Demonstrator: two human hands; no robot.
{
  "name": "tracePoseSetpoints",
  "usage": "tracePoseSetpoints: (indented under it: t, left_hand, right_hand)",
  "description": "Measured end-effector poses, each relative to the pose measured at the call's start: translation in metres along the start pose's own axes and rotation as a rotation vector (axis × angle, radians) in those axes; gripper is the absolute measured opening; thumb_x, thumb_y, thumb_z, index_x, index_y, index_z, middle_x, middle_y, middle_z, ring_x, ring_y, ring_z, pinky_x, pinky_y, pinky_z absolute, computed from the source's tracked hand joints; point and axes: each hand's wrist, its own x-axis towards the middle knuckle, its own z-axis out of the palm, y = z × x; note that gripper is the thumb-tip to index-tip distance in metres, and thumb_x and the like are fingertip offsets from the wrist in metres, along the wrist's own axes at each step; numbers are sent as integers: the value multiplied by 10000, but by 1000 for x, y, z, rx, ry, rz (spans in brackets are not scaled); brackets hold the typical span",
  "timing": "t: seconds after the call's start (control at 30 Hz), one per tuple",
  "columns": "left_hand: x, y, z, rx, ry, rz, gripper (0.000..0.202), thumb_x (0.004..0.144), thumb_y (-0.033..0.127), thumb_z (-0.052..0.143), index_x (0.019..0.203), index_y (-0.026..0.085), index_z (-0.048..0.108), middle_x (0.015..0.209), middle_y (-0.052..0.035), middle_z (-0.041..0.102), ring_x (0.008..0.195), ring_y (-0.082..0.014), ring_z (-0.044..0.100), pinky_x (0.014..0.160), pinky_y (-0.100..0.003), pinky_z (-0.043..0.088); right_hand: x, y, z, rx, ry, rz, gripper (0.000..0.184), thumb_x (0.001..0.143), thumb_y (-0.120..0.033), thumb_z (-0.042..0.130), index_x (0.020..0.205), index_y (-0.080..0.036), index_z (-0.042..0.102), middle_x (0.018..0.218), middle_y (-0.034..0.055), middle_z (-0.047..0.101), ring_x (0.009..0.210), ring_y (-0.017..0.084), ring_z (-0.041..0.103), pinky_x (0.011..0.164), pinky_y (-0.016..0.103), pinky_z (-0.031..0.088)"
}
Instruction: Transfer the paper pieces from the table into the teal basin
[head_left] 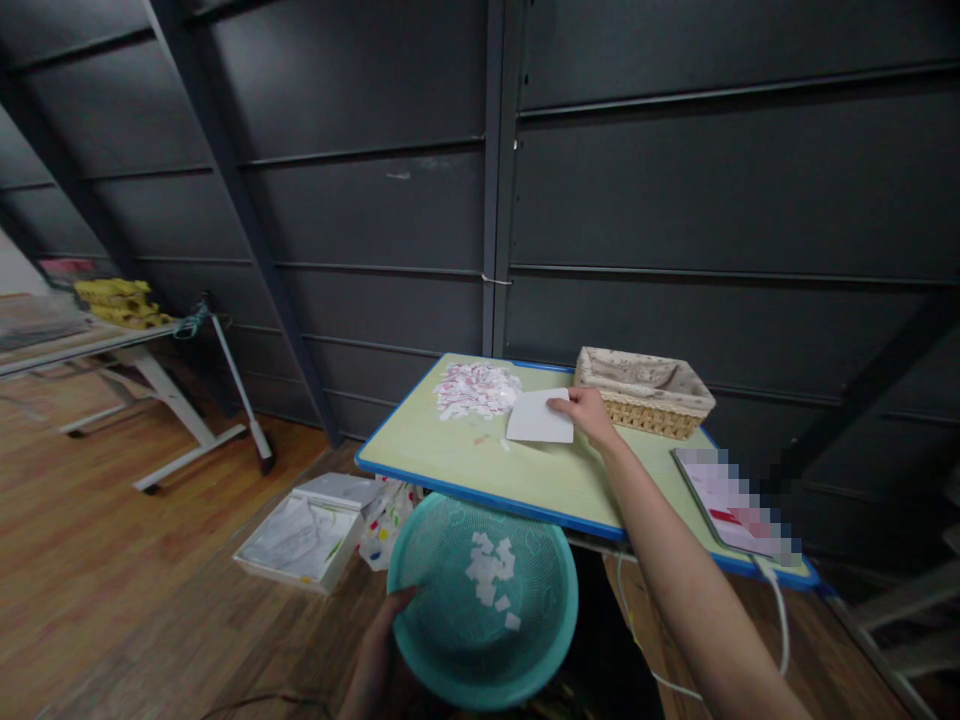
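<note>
My right hand (589, 412) grips a white sheet of card (541, 417) by its right edge, thumb on top, just over the tabletop. To the left of the card lies a heap of small white paper pieces (476, 390), some with reddish marks. My left hand (394, 612) is closed on the left rim of a turquoise plastic basket (559, 640), held below the table's front edge. Several small white paper squares (487, 570) lie in the bottom of this basket. The fingers of my left hand are partly hidden by the rim.
A lined wicker basket (652, 412) stands at the back right of the blue-edged table (420, 445). A tablet (720, 500) with a white cable (780, 610) lies at the right. On the floor is an open white box (300, 540). Another table (97, 345) is far left, before a dark wall (360, 200).
</note>
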Motion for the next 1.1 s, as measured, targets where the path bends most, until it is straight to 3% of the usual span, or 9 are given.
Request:
tracePoseSetpoints:
  t: [0.1,0.33,0.5,0.77,1.0,1.1]
  left_hand:
    - [-1,0,0,73,58,1,774,763,262,685,1455,129,363,1150,-153,733,1175,-387,584,1039,-533,412]
    - [2,2,-2,84,52,50,780,765,242,673,1461,114,348,1164,-163,723,1147,-386,605,1049,-538,398]
    - [1,2,0,97,19,62,793,789,283,661,1454,25,316,1118,-196,737,1181,-372,582,1077,-521,373]
    - [-8,0,17,168,156,106,838,734,231,710,1465,88,326,1145,-169,730,1199,-383,563,1072,-544,372]
    - [-7,1,13,107,89,45,886,770,259,680,1499,86,208,1112,-167,745,1146,-380,607,1055,-532,391]
    - [-6,1,11,104,113,12,901,756,265,694,1496,78,215,1113,-171,743,1152,-381,601,1042,-530,408]
  right_hand:
    - [-1,-2,2,-12,-14,2,303,599,-398,618,647,-107,688,595,49,625,530,155,508,483,253,323]
    - [-3,-4,10,-52,-41,-46,349,624,-444,614,642,-102,684,576,39,605,524,144,476,495,255,313]
    - [-5,-6,7,-1,-58,-40,337,616,-436,626,638,-103,675,580,38,606,519,141,478,484,251,320]
    - [-1,-3,-1,-53,47,-63,328,610,-426,616,632,-105,681,582,50,615,522,152,490,486,258,329]
    - [-6,-9,2,-22,-65,-81,331,601,-437,620,614,-111,671,543,23,577,500,130,456,470,242,298]
    - [-6,-8,1,-46,-39,-91,315,609,-427,614,598,-116,659,535,19,566,499,128,449,467,241,288]
